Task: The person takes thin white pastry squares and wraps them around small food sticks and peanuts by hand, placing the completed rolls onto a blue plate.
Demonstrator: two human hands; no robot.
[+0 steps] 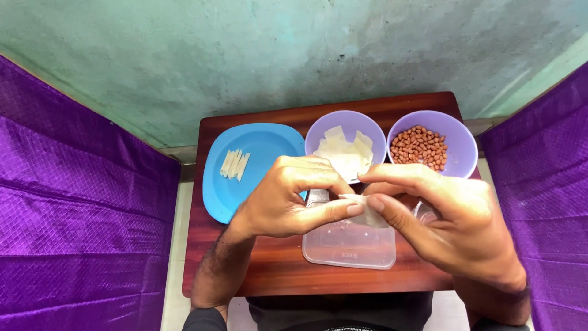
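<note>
My left hand [288,196] and my right hand [441,217] meet above a small wooden table [269,270]. Together they pinch a small pale wrapper sheet [367,211] between thumbs and forefingers, folded or rolled. Below them lies a clear plastic container [349,248]. Behind the hands stands a purple bowl [318,132] with several pale wrapper pieces, and to its right another purple bowl [462,147] of reddish peanuts [419,147]. A blue plate [263,147] at the left carries a few rolled pale strips [234,164].
Purple quilted cloth [79,214] hangs on the left and also on the right [545,153]. A green-grey wall [245,55] rises behind the table. A small clear object [424,213] is partly hidden under my right hand.
</note>
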